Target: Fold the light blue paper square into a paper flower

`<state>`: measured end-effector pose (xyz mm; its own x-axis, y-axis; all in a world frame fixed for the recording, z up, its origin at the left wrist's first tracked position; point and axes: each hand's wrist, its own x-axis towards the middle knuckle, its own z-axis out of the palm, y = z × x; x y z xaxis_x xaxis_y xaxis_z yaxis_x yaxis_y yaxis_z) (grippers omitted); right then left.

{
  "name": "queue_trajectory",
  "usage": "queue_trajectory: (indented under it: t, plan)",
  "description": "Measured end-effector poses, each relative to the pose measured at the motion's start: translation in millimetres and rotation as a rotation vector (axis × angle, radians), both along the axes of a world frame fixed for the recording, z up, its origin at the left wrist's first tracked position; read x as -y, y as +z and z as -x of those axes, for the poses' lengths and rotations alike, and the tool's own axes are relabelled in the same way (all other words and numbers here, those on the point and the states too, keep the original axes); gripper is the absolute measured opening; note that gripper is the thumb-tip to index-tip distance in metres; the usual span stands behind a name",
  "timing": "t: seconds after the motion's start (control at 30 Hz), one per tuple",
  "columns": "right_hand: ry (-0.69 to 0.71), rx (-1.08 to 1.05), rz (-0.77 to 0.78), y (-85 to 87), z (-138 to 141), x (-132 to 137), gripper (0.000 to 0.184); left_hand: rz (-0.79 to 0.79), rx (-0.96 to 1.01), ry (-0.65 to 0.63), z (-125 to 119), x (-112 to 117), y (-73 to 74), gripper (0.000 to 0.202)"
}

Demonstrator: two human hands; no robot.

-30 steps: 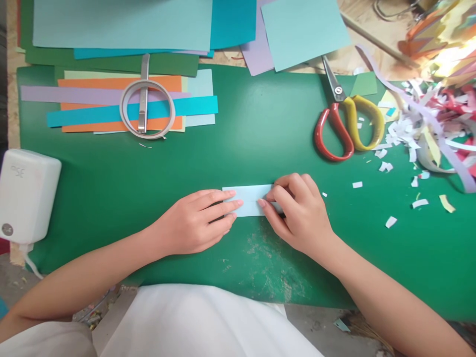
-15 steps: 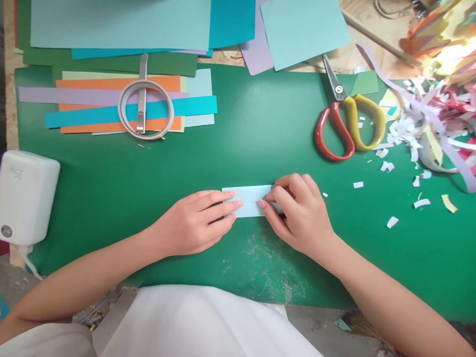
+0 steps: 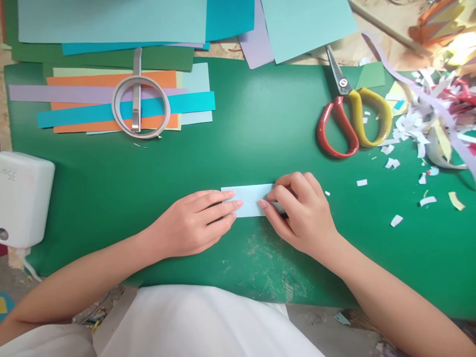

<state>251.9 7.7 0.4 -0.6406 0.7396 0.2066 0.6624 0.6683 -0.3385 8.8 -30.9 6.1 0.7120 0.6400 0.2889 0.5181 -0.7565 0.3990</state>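
Note:
A pale blue paper strip (image 3: 250, 193) lies on the green mat (image 3: 208, 158) between my hands, with a faint crease line along its length. My left hand (image 3: 199, 220) rests flat on the strip's left end, fingers stretched out and a little apart. At the right end, my right hand (image 3: 303, 213) has its fingers curled and its thumb and forefinger closed on the paper. That end of the strip is partly hidden under the right hand.
Scissors (image 3: 344, 106) with red and yellow handles lie at the upper right, near scattered paper scraps (image 3: 409, 124). A tape roll (image 3: 115, 116) and a metal clip-like tool (image 3: 137, 106) sit on coloured strips (image 3: 193, 101). A white power bank (image 3: 28, 198) stands at left; paper sheets (image 3: 111, 22) are stacked behind.
Both hands and the strip stay almost in place. The surrounding things have shifted slightly outward and upward in the view, as the camera moved a little.

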Motion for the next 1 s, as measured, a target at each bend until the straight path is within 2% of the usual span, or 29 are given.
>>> queue_trajectory:
  t: [0.47, 1.0]
  plan:
    - [0.003, -0.004, -0.028, -0.4, 0.5, -0.7, 0.017, -0.011, -0.034, -0.018, 1.1, -1.2, 0.9, 0.024]
    - [0.032, 0.027, -0.065, -0.9, -5.5, -2.0, 0.023, -0.107, 0.043, 0.023, 0.1, -0.2, 3.1, 0.004]
